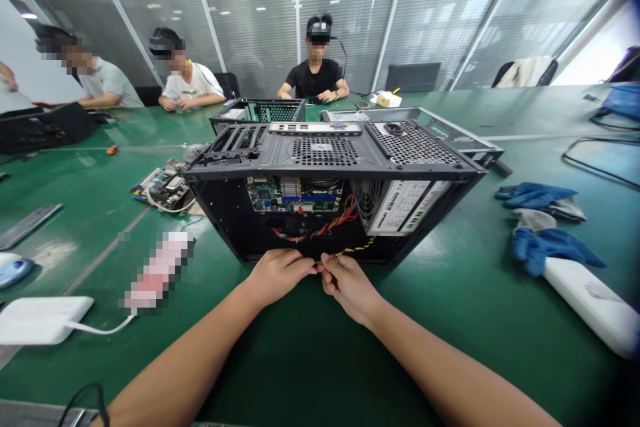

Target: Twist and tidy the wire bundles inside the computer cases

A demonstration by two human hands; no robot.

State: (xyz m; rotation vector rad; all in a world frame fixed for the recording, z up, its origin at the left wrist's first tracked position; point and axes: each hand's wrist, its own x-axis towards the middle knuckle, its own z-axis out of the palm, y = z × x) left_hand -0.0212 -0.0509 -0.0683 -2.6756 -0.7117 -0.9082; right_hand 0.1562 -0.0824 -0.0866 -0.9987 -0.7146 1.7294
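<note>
A black computer case [240,213] lies in front of me with its open side toward me and its vented back panel facing up. Inside are a green motherboard [320,199], a labelled power supply [400,208] and a bundle of coloured wires [320,230]. A yellow-and-black twisted cable [353,251] runs from below the power supply to my hands at the case's near edge. My right hand [347,283] pinches this cable between thumb and fingers. My left hand [280,273] is closed on it just to the left, its fingertips almost touching the right hand's.
Loose circuit boards [167,183] lie left of the case, near a white power bank [45,320]. Blue-and-grey gloves [543,200] and a white box-like object [593,303] lie to the right. Another open case [440,123] stands behind. Several people sit across the green table [480,347].
</note>
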